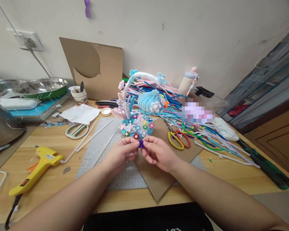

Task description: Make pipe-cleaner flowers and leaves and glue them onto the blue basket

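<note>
Between the fingertips of both hands is a small dark purple fuzzy piece (141, 144), looking like bent pipe cleaner; its exact shape is partly covered. My left hand (125, 148) pinches it from one side, my right hand (159, 151) from the other. Just beyond them stands a light blue pipe-cleaner decoration (124, 130), its base dotted with small coloured flowers. A white-wrapped arched stem (143, 74) rises from it, and a pale blue shell-like puff (148, 102) with flowers sits under the arch. Pink butterfly-like shapes (119, 112) stick out at its left.
A yellow glue gun (42, 165) lies at left, near green-handled scissors (77, 131). Red-and-yellow scissors (179, 140) rest on brown cardboard (156, 179) over a grey cutting mat (127, 179). Many pipe cleaners (207, 134) spread at right. A bottle (188, 81) stands behind.
</note>
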Tool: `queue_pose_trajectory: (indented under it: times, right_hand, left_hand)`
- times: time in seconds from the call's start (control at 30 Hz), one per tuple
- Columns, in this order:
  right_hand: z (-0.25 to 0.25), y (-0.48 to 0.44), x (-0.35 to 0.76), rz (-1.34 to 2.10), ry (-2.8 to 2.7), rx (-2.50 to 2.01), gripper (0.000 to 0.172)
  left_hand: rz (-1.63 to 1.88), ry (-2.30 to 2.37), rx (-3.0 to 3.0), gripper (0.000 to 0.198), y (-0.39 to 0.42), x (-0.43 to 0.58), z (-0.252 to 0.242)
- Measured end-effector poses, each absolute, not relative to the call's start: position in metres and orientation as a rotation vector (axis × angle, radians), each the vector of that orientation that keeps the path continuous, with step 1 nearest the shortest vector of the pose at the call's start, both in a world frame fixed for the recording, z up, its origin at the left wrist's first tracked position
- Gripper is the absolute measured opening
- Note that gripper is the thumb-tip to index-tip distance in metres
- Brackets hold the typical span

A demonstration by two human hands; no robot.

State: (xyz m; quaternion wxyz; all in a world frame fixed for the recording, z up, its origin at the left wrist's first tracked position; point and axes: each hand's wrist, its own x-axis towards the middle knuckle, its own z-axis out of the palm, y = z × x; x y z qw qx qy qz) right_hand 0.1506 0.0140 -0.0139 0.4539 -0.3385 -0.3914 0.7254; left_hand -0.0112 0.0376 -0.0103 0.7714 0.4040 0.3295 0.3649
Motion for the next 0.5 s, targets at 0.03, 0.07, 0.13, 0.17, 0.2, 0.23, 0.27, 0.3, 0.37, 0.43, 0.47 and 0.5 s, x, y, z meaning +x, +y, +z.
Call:
queue_pose_trajectory:
  times: [0.03,0.07,0.13,0.17,0.2,0.23,0.27,0.3,0.37,0.43,0.47,0.5]
  right_hand:
    - [-0.0140,0.0141,0.1507,1.805,-0.953,-0.822,0.023]
    - [-0.0142,0.0140,0.1508,1.812,-0.948,-0.816,0.023]
    - [-0.0146,0.0135,0.1508,1.808,-0.964,-0.832,0.023]
    - [-0.0149,0.0132,0.1506,1.795,-0.984,-0.849,0.024]
    - [-0.0152,0.0127,0.1504,1.778,-1.008,-0.869,0.025]
    - [-0.0156,0.0123,0.1501,1.759,-1.032,-0.886,0.025]
    - [-0.0159,0.0119,0.1498,1.740,-1.051,-0.898,0.026]
    - [-0.0162,0.0116,0.1496,1.722,-1.067,-0.904,0.026]
    - [-0.0169,0.0113,0.1495,1.687,-1.094,-0.911,0.026]
    - [-0.0178,0.0112,0.1497,1.647,-1.125,-0.914,0.026]
    - [-0.0184,0.0113,0.1499,1.628,-1.143,-0.914,0.026]
    - [-0.0191,0.0114,0.1500,1.610,-1.160,-0.915,0.026]
  left_hand:
    - [0.784,0.707,0.871,0.021,0.0374,-0.0112,-0.0101]
    - [0.784,0.706,0.874,0.021,0.0373,-0.0112,-0.0101]
    - [0.790,0.710,0.915,0.020,0.0370,-0.0110,-0.0105]
    - [0.794,0.712,0.945,0.020,0.0370,-0.0109,-0.0111]
    - [0.798,0.714,0.975,0.020,0.0370,-0.0107,-0.0118]
    - [0.801,0.715,1.000,0.020,0.0371,-0.0106,-0.0127]
    - [0.802,0.717,1.016,0.020,0.0372,-0.0104,-0.0137]
    - [0.802,0.720,1.023,0.020,0.0375,-0.0102,-0.0146]
    - [0.800,0.729,1.023,0.020,0.0380,-0.0099,-0.0160]
    - [0.792,0.733,1.025,0.021,0.0385,-0.0096,-0.0164]
    - [0.790,0.735,1.027,0.021,0.0385,-0.0095,-0.0162]
    - [0.787,0.736,1.029,0.021,0.0385,-0.0094,-0.0156]
